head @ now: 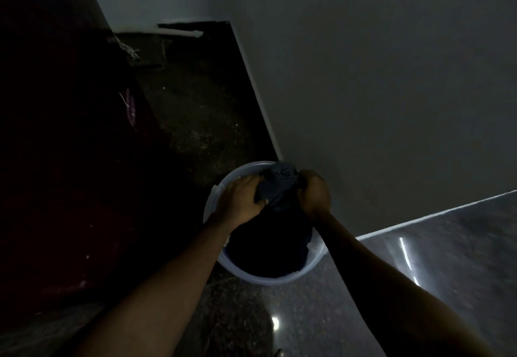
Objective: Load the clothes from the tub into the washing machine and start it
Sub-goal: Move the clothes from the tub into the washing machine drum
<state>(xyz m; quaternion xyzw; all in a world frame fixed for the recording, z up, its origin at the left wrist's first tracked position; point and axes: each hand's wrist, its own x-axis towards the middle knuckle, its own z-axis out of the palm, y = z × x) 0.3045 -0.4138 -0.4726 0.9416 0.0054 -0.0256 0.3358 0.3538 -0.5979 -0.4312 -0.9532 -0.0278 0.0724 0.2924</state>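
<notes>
Two bare arms are reaching forward and down over the dark floor (237,314). The tub (279,279) is standing on the floor, close to the wall (363,90). Dark clothes (268,247) are filling it. The left hand (242,200) and the right hand (314,192) are both gripping one patterned cloth (278,181) at the tub's far edge.

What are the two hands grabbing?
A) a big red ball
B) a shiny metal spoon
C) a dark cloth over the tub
C: the left hand and right hand both grip a dark patterned cloth above the pale round tub full of dark clothes.
</notes>
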